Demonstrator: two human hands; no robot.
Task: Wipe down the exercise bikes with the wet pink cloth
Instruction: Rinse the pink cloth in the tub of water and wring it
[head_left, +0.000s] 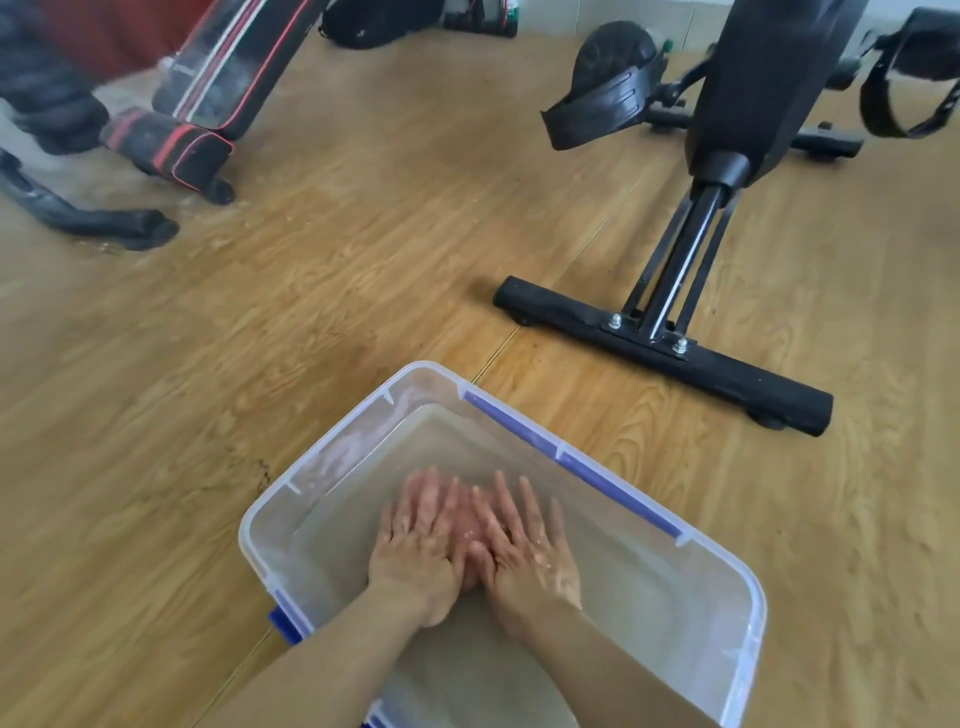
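Pink cloth (464, 525) lay bunched, submerged, mostly hidden, in water-filled clear tub (571, 464), near centre. Black exercise bike (748, 93) stood upright, far right.

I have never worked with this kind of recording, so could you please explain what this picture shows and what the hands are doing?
There is no machine here. A person wears a camera on the head, so this single picture looks forward and down at their own two bare hands. The left hand and right hand lie side by side, fingers straight, pressing a pink cloth under cloudy water in a clear plastic tub. The tub stands on a wooden floor. Beyond it to the right is a black exercise bike; to the left is a black-and-red padded bench. No bike is being wiped yet; the cloth seems to be getting wetted.
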